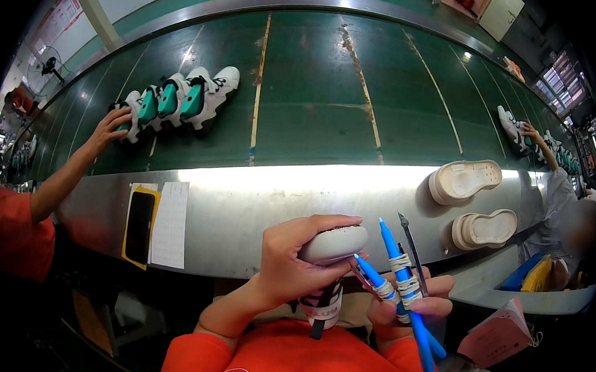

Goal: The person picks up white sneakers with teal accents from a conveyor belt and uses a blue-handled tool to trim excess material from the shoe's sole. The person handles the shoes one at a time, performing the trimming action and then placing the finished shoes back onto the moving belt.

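Observation:
My left hand (282,249) is closed around a shoe (335,246), its pale grey toe tilted up toward me. Below the hand hangs the shoe's white-and-black upper (321,302), with a dark tab at its end. In my right hand (433,302) is a bundle of blue pens (390,241), wrapped with pale bands or string. A thin dark pointed tool (409,233) sticks up from the same grip. One pen tip is close to the shoe's toe; whether they touch, I cannot tell.
Two cream shoe soles (461,182) lie on the metal ledge (297,199) at right. A phone (139,223) rests left, beside paper sheets (171,223). White shoes with green inserts (193,100) stand on the green belt (309,99). Co-workers' hands touch shoes at both sides.

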Action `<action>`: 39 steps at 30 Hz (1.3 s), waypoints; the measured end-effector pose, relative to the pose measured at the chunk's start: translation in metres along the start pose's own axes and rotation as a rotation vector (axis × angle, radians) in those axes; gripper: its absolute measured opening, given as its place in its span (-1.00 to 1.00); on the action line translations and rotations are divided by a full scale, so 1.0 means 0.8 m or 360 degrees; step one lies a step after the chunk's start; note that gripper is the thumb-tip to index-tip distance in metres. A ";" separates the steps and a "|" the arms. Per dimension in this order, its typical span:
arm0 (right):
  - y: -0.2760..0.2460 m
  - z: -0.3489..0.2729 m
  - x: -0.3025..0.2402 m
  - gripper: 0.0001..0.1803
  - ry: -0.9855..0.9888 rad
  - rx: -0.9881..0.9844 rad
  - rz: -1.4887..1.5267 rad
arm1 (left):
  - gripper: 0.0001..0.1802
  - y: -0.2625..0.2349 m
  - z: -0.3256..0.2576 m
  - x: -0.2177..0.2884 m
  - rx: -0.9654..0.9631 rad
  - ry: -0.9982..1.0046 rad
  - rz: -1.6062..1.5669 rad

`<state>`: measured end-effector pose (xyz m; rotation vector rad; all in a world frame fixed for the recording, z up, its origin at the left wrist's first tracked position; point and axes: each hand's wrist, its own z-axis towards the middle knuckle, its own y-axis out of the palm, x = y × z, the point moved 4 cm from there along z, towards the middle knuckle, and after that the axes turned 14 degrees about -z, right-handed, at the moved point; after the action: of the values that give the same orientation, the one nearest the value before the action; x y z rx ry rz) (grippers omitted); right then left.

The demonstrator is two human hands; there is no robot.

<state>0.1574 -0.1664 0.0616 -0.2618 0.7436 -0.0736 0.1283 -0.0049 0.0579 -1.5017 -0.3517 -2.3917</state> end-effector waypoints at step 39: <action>-0.028 -0.037 0.119 -0.84 0.1565 -0.0213 0.1232 | -0.44 -0.092 0.029 -0.187 0.0077 -0.0575 0.1036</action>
<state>0.2078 -0.2095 -0.0164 -0.0307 1.7862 0.6274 0.1821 0.0889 -0.0708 -1.6963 0.0165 -1.6049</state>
